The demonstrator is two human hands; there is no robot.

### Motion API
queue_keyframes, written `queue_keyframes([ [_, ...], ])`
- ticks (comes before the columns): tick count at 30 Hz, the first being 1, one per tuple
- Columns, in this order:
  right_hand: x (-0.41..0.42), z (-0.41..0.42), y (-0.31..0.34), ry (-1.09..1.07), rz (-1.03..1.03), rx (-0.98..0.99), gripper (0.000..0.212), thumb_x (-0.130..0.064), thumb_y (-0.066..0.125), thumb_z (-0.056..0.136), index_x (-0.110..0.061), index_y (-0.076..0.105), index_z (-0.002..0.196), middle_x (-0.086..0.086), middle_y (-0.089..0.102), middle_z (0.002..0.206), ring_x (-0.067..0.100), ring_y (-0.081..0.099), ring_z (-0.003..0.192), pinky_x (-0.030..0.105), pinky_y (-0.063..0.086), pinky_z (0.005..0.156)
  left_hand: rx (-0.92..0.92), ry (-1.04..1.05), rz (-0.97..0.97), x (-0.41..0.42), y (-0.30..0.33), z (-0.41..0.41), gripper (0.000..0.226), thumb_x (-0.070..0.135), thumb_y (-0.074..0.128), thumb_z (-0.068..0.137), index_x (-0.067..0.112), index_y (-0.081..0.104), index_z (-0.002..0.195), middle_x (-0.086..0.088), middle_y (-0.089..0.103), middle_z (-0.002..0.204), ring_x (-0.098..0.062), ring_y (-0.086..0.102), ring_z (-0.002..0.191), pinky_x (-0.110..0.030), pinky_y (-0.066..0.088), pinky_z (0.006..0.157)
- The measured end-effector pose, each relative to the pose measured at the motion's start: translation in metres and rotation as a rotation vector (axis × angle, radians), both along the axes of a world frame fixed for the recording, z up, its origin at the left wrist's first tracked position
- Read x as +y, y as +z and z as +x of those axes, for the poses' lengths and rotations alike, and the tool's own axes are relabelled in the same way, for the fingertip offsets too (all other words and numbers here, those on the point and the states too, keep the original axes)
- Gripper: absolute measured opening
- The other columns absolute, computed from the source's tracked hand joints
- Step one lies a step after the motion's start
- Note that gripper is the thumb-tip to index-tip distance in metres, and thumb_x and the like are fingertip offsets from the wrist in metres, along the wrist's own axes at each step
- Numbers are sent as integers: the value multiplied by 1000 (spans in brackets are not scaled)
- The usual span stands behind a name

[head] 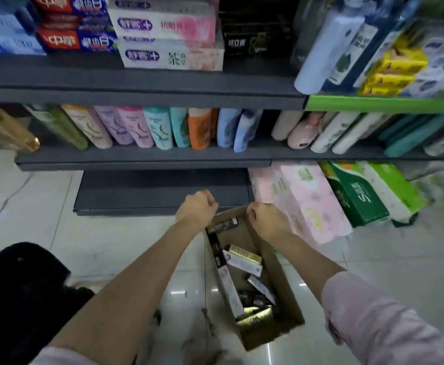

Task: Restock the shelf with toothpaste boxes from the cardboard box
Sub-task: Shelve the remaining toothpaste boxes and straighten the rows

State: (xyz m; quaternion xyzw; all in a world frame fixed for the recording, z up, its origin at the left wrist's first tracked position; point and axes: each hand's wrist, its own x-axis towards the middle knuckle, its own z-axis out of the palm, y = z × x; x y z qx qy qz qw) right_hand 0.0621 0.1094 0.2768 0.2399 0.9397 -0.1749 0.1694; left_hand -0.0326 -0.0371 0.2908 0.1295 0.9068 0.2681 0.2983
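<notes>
A brown cardboard box (pixel 281 280) stands open on the tiled floor below me, with several toothpaste boxes (pixel 244 262) lying loose inside. My left hand (pixel 197 209) is curled into a fist above the box's far left corner. My right hand (pixel 265 219) is also a fist, over the far right rim. Whether either hand touches the cardboard is hidden by the knuckles. The top shelf (pixel 136 85) carries stacked toothpaste boxes (pixel 168 35), white-and-pink, red-and-blue and black ones.
Shampoo bottles (pixel 147 127) fill the middle shelf. A bare dark bottom shelf (pixel 160 191) lies just beyond my hands. Pink and green tissue packs (pixel 321 198) stand on the floor at right. A black object (pixel 20 293) sits at lower left.
</notes>
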Motion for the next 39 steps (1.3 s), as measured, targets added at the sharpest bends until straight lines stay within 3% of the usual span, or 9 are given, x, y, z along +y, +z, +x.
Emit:
queue_keyframes([
  [7, 7, 90, -139, -52, 8, -209, 27, -22, 43, 94, -13, 63, 109, 14, 66, 108, 31, 63, 102, 34, 48, 78, -75, 22, -65, 10, -127, 90, 25, 23, 47, 93, 12, 64, 107, -14, 66, 110, -31, 61, 103, -35, 50, 86],
  [11, 28, 125, -244, 9, 32, -235, 28, -26, 49, 90, -17, 63, 113, 11, 67, 109, 30, 63, 102, 27, 41, 65, -93, -65, -180, 40, -235, 131, 31, 32, 50, 90, 14, 62, 112, -10, 65, 112, -30, 63, 101, -36, 54, 85],
  [13, 37, 136, -306, -27, -7, -236, 35, -26, 54, 87, -14, 59, 120, 14, 62, 118, 32, 59, 109, 33, 48, 77, -99, -82, -231, 53, -301, 144, 32, 31, 54, 89, 10, 61, 112, -10, 65, 111, -29, 63, 101, -35, 53, 86],
  [15, 45, 141, -370, -29, -47, -228, 46, -25, 60, 87, -11, 50, 130, 14, 50, 127, 33, 49, 119, 39, 46, 91, -86, -124, -265, 65, -369, 150, 30, 27, 53, 90, 6, 61, 110, -13, 66, 108, -29, 63, 102, -36, 53, 86],
  [20, 62, 144, -515, 32, -70, -232, 68, -25, 65, 85, -12, 28, 141, 15, 37, 135, 32, 34, 129, 43, 39, 103, 50, -361, -421, 85, -523, 160, 51, 28, 54, 90, 12, 41, 137, -13, 45, 138, -29, 39, 128, -40, 37, 100],
  [23, 70, 137, -579, 56, -69, -207, 76, -27, 66, 83, -14, 22, 145, 16, 31, 140, 32, 28, 132, 43, 34, 106, 85, -447, -506, 93, -586, 150, 61, 29, 57, 89, 12, 32, 143, -9, 33, 148, -28, 33, 134, -41, 31, 105],
  [28, 76, 128, -638, 194, 32, -254, 111, -46, 74, 73, -14, 0, 150, 19, 24, 141, 34, 26, 133, 42, 25, 112, 113, -504, -569, 112, -637, 132, 46, 26, 60, 87, 14, 50, 130, -6, 48, 136, -26, 44, 127, -38, 32, 101],
  [31, 76, 122, -653, 210, 119, -254, 125, -50, 75, 70, -10, -12, 149, 22, 25, 138, 36, 29, 129, 43, 24, 113, 130, -531, -595, 116, -648, 125, 44, 21, 60, 86, 18, 50, 129, -5, 45, 136, -27, 44, 127, -44, 30, 104],
  [39, 69, 122, -650, 221, 182, -225, 128, -61, 73, 64, -10, -7, 150, 23, 33, 131, 35, 35, 121, 44, 30, 104, 130, -475, -505, 108, -651, 124, 51, 14, 62, 84, 21, 47, 133, -7, 42, 138, -28, 40, 130, -48, 26, 111],
])
